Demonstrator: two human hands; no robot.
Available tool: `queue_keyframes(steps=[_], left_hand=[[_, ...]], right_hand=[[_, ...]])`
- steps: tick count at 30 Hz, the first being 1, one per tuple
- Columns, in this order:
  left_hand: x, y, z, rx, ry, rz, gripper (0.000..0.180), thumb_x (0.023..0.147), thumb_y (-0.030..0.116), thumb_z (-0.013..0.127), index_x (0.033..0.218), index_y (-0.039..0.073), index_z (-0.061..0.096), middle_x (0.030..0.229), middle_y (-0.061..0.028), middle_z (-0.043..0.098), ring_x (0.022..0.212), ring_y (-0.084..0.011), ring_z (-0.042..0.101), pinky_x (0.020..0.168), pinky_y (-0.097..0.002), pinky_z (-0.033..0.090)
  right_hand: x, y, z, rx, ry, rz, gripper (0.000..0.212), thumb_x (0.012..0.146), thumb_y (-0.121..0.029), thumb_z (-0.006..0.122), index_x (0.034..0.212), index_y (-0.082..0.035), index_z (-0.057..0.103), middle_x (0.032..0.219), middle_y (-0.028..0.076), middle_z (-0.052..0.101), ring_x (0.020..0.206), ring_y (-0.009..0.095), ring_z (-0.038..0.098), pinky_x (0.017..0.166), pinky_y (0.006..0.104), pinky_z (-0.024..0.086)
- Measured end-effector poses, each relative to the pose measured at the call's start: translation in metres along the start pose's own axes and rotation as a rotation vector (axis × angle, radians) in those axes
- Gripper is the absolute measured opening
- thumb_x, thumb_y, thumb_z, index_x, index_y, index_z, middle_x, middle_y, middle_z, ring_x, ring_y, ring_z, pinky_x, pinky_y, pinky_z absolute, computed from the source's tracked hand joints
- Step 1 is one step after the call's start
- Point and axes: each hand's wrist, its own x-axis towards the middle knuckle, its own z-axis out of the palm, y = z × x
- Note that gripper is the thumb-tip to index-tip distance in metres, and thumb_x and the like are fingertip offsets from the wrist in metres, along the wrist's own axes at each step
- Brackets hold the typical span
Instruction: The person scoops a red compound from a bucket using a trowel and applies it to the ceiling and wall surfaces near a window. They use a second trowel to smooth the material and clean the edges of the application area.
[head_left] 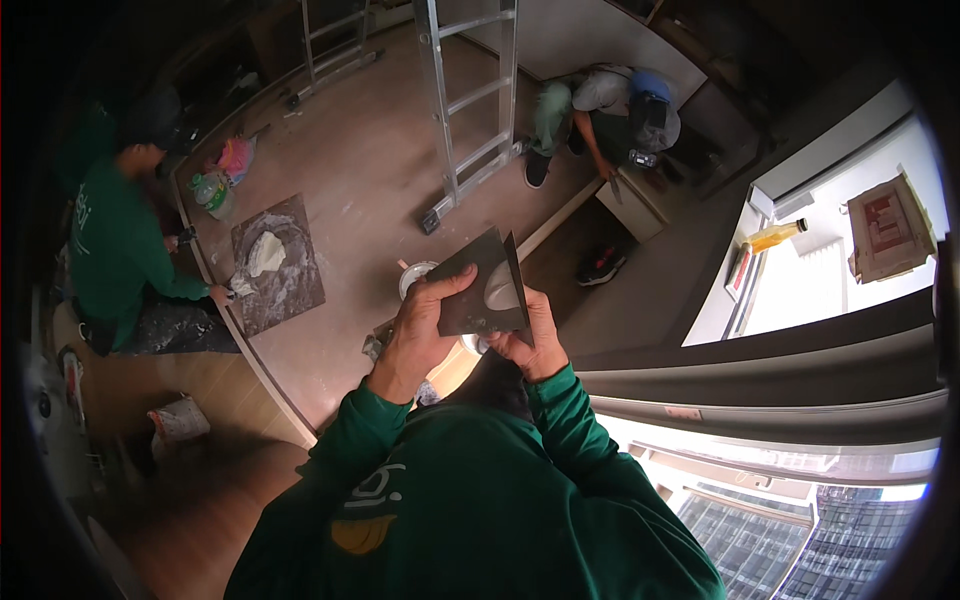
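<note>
In front of my chest, my left hand (415, 325) is closed on a dark flat square plate (460, 295), its thumb laid over the face. My right hand (537, 345) grips a second dark thin plate (518, 265) standing at an angle close against the first. A smooth pale patch, like putty, shows near where the two plates meet; which plate bears it I cannot tell. Their handles, if any, are hidden. Beneath my hands, partly covered, stands a round white container (417, 274) with something stick-like at its rim.
An aluminium ladder (460, 105) stands ahead. At left a person in green (130, 240) sits by a board (290, 290) smeared with white paste, near a plastic bottle (211, 193). Another person (600, 95) crouches far right. A yellow bottle (775, 237) and cardboard box (890, 230) are by the window.
</note>
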Motion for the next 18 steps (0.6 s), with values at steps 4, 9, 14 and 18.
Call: queue_keyframes(steps=[4, 9, 14, 18], left_hand=[[-0.005, 0.014, 0.000, 0.111, 0.080, 0.075, 0.025, 0.091, 0.021, 0.067, 0.108, 0.003, 0.065, 0.101, -0.0069, 0.069, 0.089, -0.0174, 0.067, 0.083, -0.0320, 0.053], [0.001, 0.021, -0.024, -0.081, 0.116, 0.089, 0.026, 0.090, 0.014, 0.069, 0.111, 0.001, 0.064, 0.102, -0.0070, 0.068, 0.092, -0.0168, 0.065, 0.080, -0.0317, 0.054], [-0.018, 0.030, -0.071, 0.244, 0.226, 0.390, 0.030, 0.096, 0.020, 0.063, 0.117, -0.001, 0.061, 0.108, -0.0083, 0.066, 0.096, -0.0166, 0.065, 0.085, -0.0320, 0.054], [-0.054, 0.024, -0.137, 0.016, 0.428, 0.386, 0.037, 0.100, 0.028, 0.056, 0.121, -0.002, 0.057, 0.112, -0.0099, 0.064, 0.102, -0.0189, 0.063, 0.090, -0.0334, 0.053]], right_hand=[[0.009, -0.012, -0.026, -0.160, 0.012, 0.034, 0.025, 0.095, -0.024, 0.061, 0.102, 0.000, 0.063, 0.085, 0.009, 0.067, 0.054, 0.018, 0.060, 0.039, 0.0269, 0.047], [0.004, -0.004, -0.055, -0.538, 0.214, -0.026, 0.034, 0.087, -0.017, 0.073, 0.111, 0.006, 0.064, 0.096, 0.011, 0.069, 0.082, 0.018, 0.068, 0.077, 0.0296, 0.054], [0.034, -0.002, -0.108, -0.553, 0.467, -0.107, 0.032, 0.087, -0.018, 0.071, 0.108, 0.006, 0.065, 0.094, 0.010, 0.068, 0.082, 0.019, 0.067, 0.075, 0.0291, 0.053], [0.071, 0.010, -0.135, -1.260, 0.307, -0.339, 0.029, 0.089, -0.020, 0.067, 0.108, 0.001, 0.068, 0.089, 0.013, 0.069, 0.081, 0.024, 0.068, 0.074, 0.0331, 0.053]])
